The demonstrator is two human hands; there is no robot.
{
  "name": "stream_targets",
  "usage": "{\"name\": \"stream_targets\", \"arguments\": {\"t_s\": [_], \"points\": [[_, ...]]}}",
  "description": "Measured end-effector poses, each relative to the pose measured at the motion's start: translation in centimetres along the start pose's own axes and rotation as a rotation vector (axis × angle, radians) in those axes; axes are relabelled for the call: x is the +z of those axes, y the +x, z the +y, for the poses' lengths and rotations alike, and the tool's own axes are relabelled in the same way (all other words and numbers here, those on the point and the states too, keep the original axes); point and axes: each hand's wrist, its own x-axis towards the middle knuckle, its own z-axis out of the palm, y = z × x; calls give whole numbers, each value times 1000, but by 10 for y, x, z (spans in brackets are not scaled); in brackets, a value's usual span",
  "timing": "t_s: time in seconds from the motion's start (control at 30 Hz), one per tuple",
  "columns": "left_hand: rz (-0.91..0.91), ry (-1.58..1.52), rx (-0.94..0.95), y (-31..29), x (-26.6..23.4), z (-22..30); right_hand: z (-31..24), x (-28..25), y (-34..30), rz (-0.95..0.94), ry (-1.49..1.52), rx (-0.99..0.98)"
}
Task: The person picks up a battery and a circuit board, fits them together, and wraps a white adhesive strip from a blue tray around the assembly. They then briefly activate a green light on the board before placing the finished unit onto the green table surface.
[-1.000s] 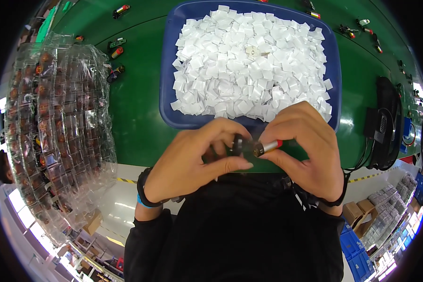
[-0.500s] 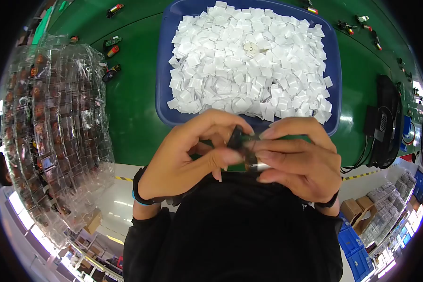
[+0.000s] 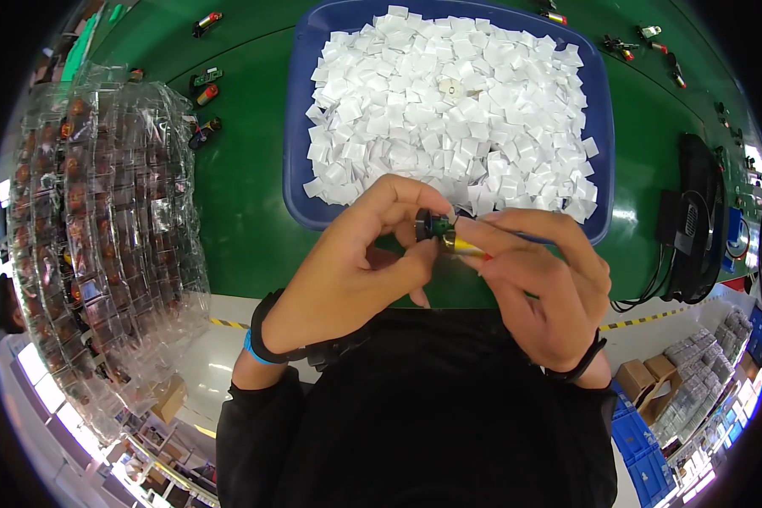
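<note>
Just in front of the blue tub, both hands hold one small electronic assembly. It has a black round end (image 3: 422, 225), a bit of green circuit board and a yellow battery-like cylinder (image 3: 467, 247) with a red end. My left hand (image 3: 347, 267) is closed, its thumb and index finger pinching the black end. The fingers of my right hand (image 3: 550, 275) close on the cylinder from the other side. Fingertips hide part of the assembly. Behind it, the blue tub (image 3: 294, 152) is heaped with small white square pieces (image 3: 440, 127), and a cream round piece (image 3: 451, 88) lies on top.
A stack of clear plastic blister trays (image 3: 110, 229) stands at the left on the green table (image 3: 237, 169). Similar small assemblies (image 3: 205, 131) lie near it, and others (image 3: 620, 46) at the back right. A black device with cables (image 3: 690, 220) sits at the right.
The blurred assembly now shows clearly, with its yellow cylinder and board exposed. My left fingers have moved slightly up, and my right hand has turned, its fingers now bent more around the cylinder.
</note>
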Motion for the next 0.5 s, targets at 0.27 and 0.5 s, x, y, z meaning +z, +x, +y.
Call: {"name": "stream_targets", "arguments": {"t_s": [0.27, 0.5], "points": [[-6, -42, -40, 1, -9, 2, 2, -3, 5, -10, 31, 56], [-27, -104, -52, 0, -15, -5, 9, 3, 4, 77, -9, -56]]}}
